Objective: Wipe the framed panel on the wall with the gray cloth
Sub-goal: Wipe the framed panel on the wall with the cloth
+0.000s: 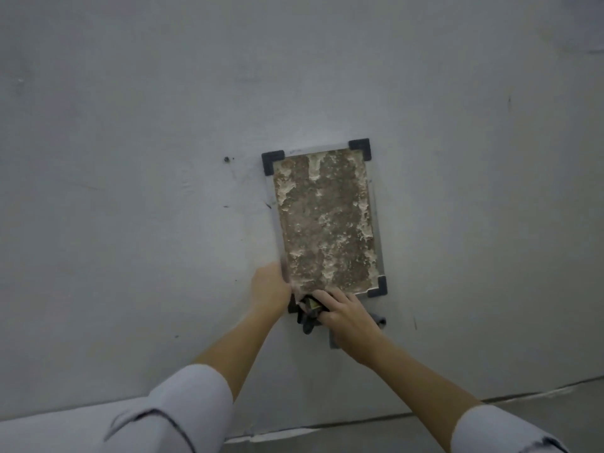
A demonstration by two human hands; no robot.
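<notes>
Two pale sleeves, the left sleeve (183, 410) and the right sleeve (500, 429), fill the bottom of the view, and bare forearms reach up from them to the wall (130, 158). The framed panel (323, 220) hangs on that wall, upright and slightly tilted, with a mottled brown and whitish face, a thin pale frame and dark corner caps (359, 147).

The left grip (269, 286) is at the frame's lower left edge, its fingers curled on that edge, though blur hides their tips. The right grip (346, 313) lies against the panel's bottom edge, fingers folded over a dark wad (309, 312) with a yellowish patch; what that wad is cannot be told. The gray cloth (379, 320) is held under this palm, with folds showing beside the wrist and below the heel of the hand, against the wall just under the panel. A few dark specks mark the wall left of the frame. A strip of floor (392, 436) meets the wall at the bottom.
</notes>
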